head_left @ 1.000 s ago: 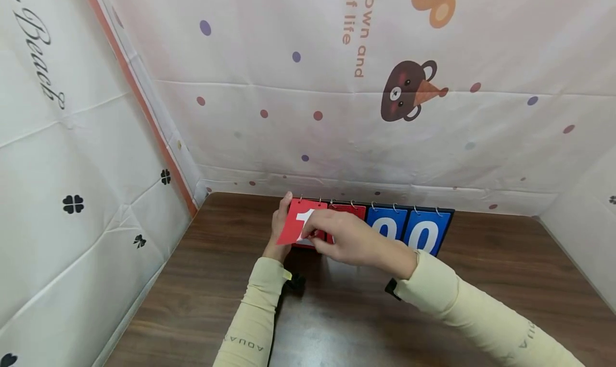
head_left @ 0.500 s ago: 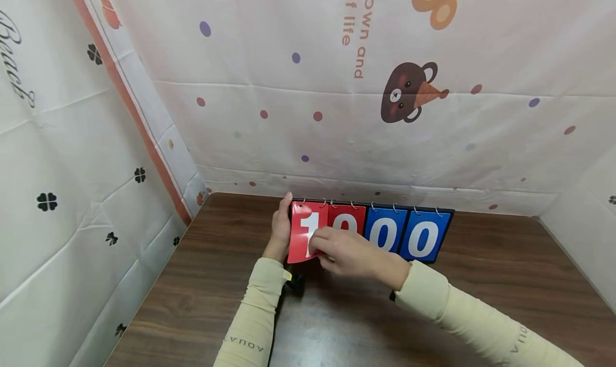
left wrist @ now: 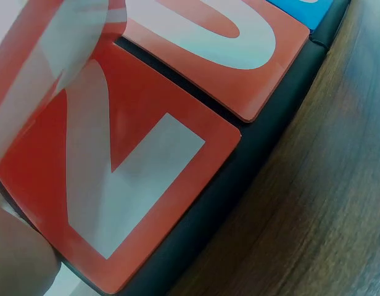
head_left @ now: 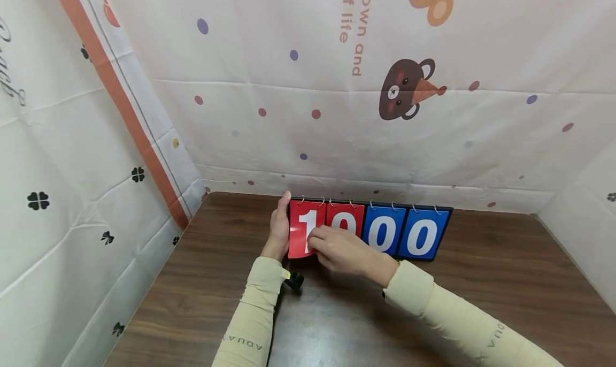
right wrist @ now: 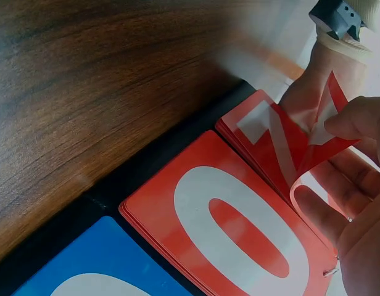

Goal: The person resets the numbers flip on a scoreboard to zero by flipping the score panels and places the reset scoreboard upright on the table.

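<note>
A flip scoreboard with ring-hung number cards lies on the table, reading a red 1 and 0 and a blue 0 and 0. My left hand grips its left edge. Over the leftmost stack, my right hand pinches the lower edge of the red 1 card between thumb and fingers. That lifted card bends upward in the right wrist view. Beneath it shows another red card, with what looks like the base of a 2. The right hand covers part of the red 0 card.
The brown wooden table stretches to both sides of the scoreboard. Behind it hangs a printed cloth with dots and bears. A white cloth closes off the left. A small black device sits at the left wrist.
The red 1 card has come down from a raised, left-tilted position and hangs flatter over its stack. My right hand moved slightly toward me with it. The left hand stayed put.
</note>
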{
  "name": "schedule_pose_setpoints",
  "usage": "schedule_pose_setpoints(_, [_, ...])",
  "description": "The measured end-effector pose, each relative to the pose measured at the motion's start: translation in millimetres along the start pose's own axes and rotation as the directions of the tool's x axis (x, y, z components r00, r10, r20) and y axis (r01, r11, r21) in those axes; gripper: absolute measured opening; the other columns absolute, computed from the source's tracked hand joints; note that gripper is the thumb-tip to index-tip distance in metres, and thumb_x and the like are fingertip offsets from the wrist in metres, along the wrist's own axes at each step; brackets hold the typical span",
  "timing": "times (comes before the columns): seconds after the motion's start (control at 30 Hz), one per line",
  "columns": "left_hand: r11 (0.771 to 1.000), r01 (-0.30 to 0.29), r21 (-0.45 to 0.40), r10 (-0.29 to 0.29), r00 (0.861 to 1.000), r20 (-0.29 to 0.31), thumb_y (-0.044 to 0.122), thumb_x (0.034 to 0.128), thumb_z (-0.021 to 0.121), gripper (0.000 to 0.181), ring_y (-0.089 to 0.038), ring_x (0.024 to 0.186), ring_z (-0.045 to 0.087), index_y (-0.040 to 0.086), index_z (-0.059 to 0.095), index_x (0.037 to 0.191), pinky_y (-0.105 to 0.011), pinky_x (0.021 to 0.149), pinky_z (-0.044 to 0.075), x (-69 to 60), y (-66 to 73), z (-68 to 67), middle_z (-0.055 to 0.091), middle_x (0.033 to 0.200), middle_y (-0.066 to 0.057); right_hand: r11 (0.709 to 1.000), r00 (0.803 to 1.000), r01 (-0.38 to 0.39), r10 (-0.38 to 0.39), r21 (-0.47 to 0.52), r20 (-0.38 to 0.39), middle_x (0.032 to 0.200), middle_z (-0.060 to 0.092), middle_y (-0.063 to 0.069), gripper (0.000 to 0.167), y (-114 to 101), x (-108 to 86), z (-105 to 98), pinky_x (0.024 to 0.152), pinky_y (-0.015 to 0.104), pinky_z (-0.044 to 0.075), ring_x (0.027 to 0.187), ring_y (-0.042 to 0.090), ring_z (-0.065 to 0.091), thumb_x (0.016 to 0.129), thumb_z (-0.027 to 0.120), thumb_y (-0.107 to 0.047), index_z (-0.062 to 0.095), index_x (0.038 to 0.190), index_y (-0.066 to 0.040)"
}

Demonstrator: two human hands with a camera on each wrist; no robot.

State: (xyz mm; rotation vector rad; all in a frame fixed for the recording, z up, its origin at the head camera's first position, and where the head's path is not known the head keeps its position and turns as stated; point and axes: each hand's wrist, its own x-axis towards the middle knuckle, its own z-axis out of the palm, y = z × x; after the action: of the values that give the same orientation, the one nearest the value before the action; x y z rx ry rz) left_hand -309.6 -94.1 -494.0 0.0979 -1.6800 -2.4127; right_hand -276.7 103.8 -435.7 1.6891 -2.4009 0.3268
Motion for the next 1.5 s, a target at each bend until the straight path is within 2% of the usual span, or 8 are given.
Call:
schedule_pose_setpoints(0.17, [1.0,0.002,0.004,-0.002,1.0,0.001,0.064,0.1014,0.054,0.059,-0.018,0.09,0.068,0.008,0.069,0.1,-0.03,0.079,0.056,-0.9,0.9,0.1,0.071,0.098,-0.006,0.999,1.0,-0.017,0.017,-0.028,0.009,0.116,0.071,0.004,0.031,2,1.9,4,0.098,0.034,0.056,0.103,0.018,0.066,0.089,0.086,-0.012,0.073,0.117,-0.012])
schedule_pose_setpoints(0.4, [1.0,-0.013,-0.003,0.013,1.0,0.006,0.06,0.103,0.054,0.055,-0.018,0.089,0.068,0.008,0.07,0.098,-0.029,0.077,0.055,-0.3,0.2,0.3,0.071,0.096,-0.006,0.997,1.0,0.002,-0.001,-0.08,0.02,0.117,0.072,0.006,0.033,4,2.3,7,0.1,0.035,0.055,0.105,0.019,0.067,0.088,0.086,-0.012,0.075,0.12,-0.011])
schedule_pose_setpoints(0.63, [1.0,-0.01,0.002,0.01,1.0,-0.001,0.061,0.1032,0.053,0.058,-0.018,0.092,0.067,0.006,0.069,0.105,-0.03,0.078,0.056,0.9,-0.2,-0.2,0.071,0.101,-0.007,0.991,0.999,0.005,0.001,-0.131,0.047,0.117,0.073,0.006,0.036,4,4.3,9,0.102,0.037,0.054,0.109,0.021,0.066,0.089,0.087,-0.014,0.075,0.123,-0.013])
schedule_pose_setpoints(0.97, [0.999,-0.04,0.005,0.04,0.999,-0.029,0.055,0.1039,0.055,0.048,-0.017,0.086,0.067,0.013,0.072,0.089,-0.029,0.078,0.054,-0.3,-0.5,1.4,0.072,0.09,-0.004,0.973,0.997,0.014,0.004,-0.23,0.078,0.121,0.073,0.006,0.035,4,7.8,13,0.104,0.039,0.053,0.114,0.022,0.067,0.09,0.086,-0.017,0.077,0.124,-0.014])
schedule_pose_setpoints(1.2, [0.999,-0.041,0.01,0.041,0.999,-0.022,0.056,0.1031,0.055,0.049,-0.017,0.088,0.066,0.013,0.072,0.09,-0.029,0.078,0.054,-1.2,1.2,0.9,0.073,0.091,-0.003,0.968,0.995,0.011,0.015,-0.251,0.098,0.122,0.073,0.006,0.034,4,10.9,16,0.102,0.037,0.054,0.114,0.022,0.065,0.091,0.086,-0.018,0.077,0.124,-0.014])
schedule_pose_setpoints(1.5, [0.999,-0.033,0.028,0.034,0.999,-0.034,0.059,0.1023,0.056,0.051,-0.015,0.082,0.067,0.015,0.074,0.084,-0.028,0.075,0.055,-1.3,1.5,1.0,0.073,0.086,-0.002,0.954,0.988,0.022,0.025,-0.299,0.154,0.129,0.071,0.006,0.044,4,11.4,17,0.104,0.037,0.053,0.119,0.023,0.064,0.088,0.089,-0.019,0.075,0.129,-0.015])
